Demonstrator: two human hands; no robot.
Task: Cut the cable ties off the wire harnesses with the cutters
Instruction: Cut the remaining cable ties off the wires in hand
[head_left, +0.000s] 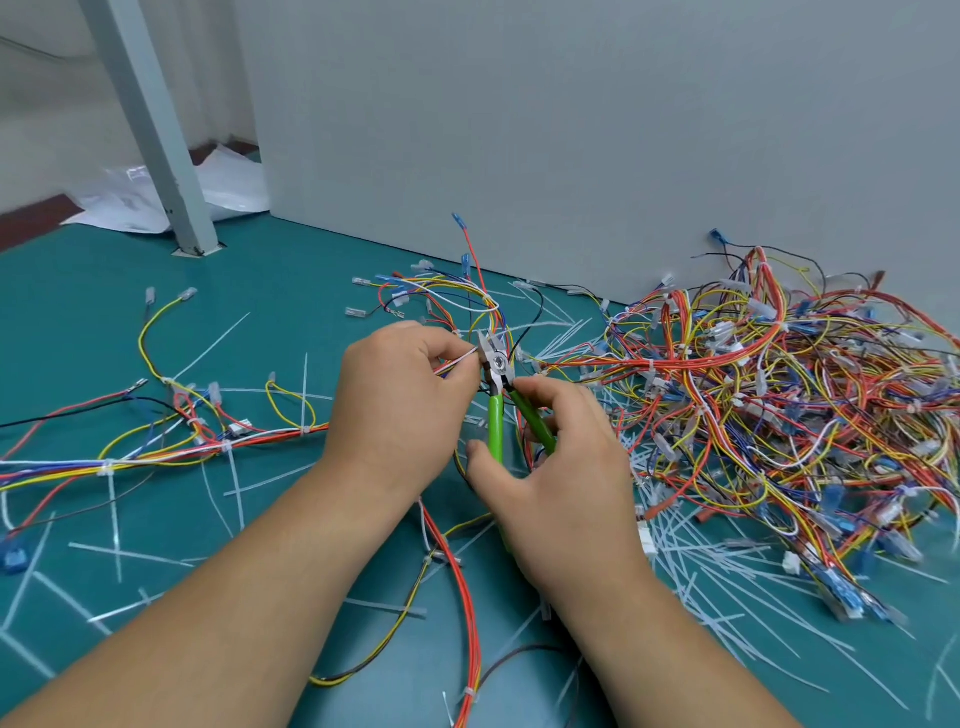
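Nothing legible: no text, label, brand, number or sign reads. The cutters (497, 364), between the fingers (540, 387), bear no readable marking. Grey marks on the white sheets (135, 202), far beyond the fingers, are too blurred to read.

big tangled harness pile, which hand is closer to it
Right. The right hand, gripping the green-handled cutters, sits right beside the harness pile; the left hand, pinching a wire bundle, is farther off, beyond the cutters.

My right hand (561, 467) covers the cutters' (498, 362) handle ends; what sits between the blades is too small to tell.
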